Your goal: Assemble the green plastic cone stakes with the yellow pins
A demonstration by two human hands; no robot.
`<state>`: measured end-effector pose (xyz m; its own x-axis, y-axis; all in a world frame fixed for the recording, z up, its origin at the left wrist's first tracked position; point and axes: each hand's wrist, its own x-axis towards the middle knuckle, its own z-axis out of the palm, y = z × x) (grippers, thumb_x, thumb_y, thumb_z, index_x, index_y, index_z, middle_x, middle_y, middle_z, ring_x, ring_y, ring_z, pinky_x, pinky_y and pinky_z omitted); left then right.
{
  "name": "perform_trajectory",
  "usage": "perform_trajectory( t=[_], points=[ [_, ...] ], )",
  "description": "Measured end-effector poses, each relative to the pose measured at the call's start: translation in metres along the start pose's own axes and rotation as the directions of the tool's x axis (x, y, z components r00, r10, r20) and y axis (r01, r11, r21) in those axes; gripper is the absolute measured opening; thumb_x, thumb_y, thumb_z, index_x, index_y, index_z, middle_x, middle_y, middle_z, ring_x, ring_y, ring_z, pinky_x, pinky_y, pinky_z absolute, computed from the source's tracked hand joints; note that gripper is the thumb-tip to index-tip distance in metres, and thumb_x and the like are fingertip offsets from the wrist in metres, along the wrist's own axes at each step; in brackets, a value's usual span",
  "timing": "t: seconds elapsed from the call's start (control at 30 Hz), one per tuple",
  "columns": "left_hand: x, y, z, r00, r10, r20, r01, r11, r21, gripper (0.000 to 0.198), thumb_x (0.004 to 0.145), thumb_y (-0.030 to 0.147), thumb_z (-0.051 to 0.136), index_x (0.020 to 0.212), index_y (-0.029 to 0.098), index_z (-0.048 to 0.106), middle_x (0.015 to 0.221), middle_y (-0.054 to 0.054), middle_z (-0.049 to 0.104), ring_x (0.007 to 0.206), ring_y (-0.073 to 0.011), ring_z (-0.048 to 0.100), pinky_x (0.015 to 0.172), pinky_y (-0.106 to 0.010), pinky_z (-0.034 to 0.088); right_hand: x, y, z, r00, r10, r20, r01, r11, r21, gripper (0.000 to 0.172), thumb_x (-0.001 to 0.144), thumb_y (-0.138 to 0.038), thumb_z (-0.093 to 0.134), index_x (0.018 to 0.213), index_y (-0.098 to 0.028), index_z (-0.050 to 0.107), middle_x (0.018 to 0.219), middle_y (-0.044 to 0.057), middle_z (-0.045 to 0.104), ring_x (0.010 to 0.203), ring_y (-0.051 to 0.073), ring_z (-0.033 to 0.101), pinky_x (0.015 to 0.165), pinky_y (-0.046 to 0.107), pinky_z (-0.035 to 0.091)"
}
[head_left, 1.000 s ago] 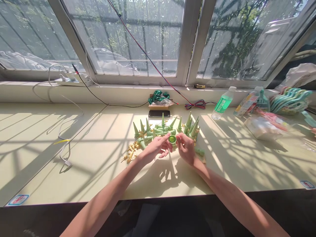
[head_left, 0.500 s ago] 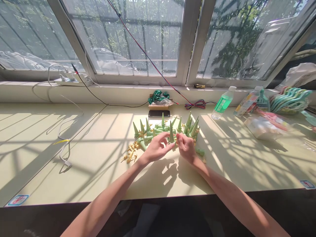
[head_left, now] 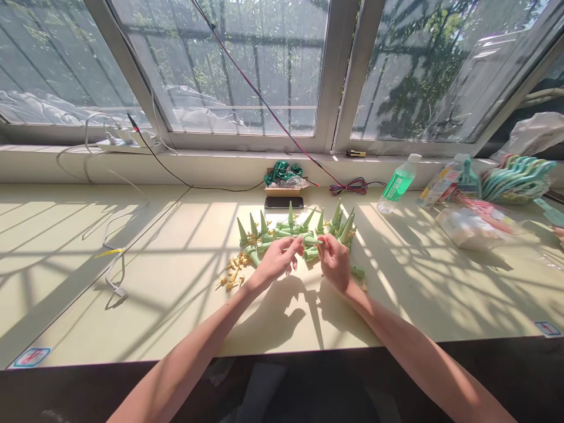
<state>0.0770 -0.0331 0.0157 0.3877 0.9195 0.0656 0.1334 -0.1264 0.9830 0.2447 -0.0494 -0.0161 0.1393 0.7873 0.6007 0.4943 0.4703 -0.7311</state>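
One green cone [head_left: 311, 240], tip pinched, partly hidden by right hand [head_left: 335, 261], left hand [head_left: 277, 259], grip unclear

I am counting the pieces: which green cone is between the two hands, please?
The sideways green cone whose wide end is at the left hand and narrow tip at the right hand; other cones rest on the table.

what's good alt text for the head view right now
A bare left hand and right hand meet at a pale green cone pointing sideways, over a cream table strewn with green cones and small yellow pieces. Grey-framed windows stand behind.
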Motion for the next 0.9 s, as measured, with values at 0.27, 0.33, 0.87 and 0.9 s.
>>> perform_trajectory(
  t=[0.27, 0.33, 0.87, 0.9],
  points=[
    [0.0004, -0.0012, -0.0044, 0.964, -0.186, 0.188, 0.223, 0.954, -0.199, 0.052, 0.082, 0.063, 0.064, 0.07, 0.013, 0.061, 0.066, -0.003, 0.057, 0.047, -0.008, 0.049, 0.037, -0.02, 0.032, -0.0006, -0.0006, -0.0009, 0.991, -0.084, 0.104, 0.084, 0.996, 0.001, 0.044, 0.103, -0.044, 0.039, 0.066, -0.021, 0.043, 0.058, -0.003, 0.042, 0.052, 0.012, 0.038, 0.053, 0.025, 0.029],
    [-0.0005, -0.0006, -0.0052, 0.965, -0.172, 0.196, 0.21, 0.957, -0.199, 0.048, 0.081, 0.06, 0.067, 0.073, 0.013, 0.061, 0.071, -0.003, 0.059, 0.047, -0.0074, 0.049, 0.038, -0.02, 0.033, -0.0001, -0.0002, -0.0006, 0.992, -0.081, 0.101, 0.081, 0.997, 0.008, 0.045, 0.103, -0.045, 0.039, 0.065, -0.021, 0.039, 0.057, -0.004, 0.038, 0.051, 0.011, 0.035, 0.051, 0.025, 0.028],
    [-0.0044, -0.0022, 0.0015, 0.893, 0.45, -0.004, -0.401, 0.799, 0.449, 0.023, 0.089, 0.028, 0.063, 0.109, 0.017, 0.061, 0.099, -0.006, 0.059, 0.066, -0.0094, 0.06, 0.054, -0.021, 0.049, 0.0001, -0.0009, 0.0008, 0.993, 0.029, 0.112, -0.032, 0.999, 0.032, 0.047, 0.102, -0.047, 0.036, 0.063, -0.021, 0.038, 0.054, -0.003, 0.043, 0.049, 0.011, 0.039, 0.05, 0.025, 0.03],
    [-0.0045, -0.0022, 0.002, 0.899, 0.437, -0.025, -0.381, 0.811, 0.444, 0.024, 0.088, 0.028, 0.064, 0.11, 0.017, 0.061, 0.1, -0.006, 0.059, 0.065, -0.0093, 0.06, 0.054, -0.021, 0.049, -0.0001, -0.0011, 0.001, 0.993, 0.031, 0.11, -0.035, 0.999, 0.034, 0.047, 0.102, -0.048, 0.037, 0.063, -0.021, 0.038, 0.054, -0.004, 0.042, 0.049, 0.011, 0.038, 0.05, 0.025, 0.03]
  ],
)
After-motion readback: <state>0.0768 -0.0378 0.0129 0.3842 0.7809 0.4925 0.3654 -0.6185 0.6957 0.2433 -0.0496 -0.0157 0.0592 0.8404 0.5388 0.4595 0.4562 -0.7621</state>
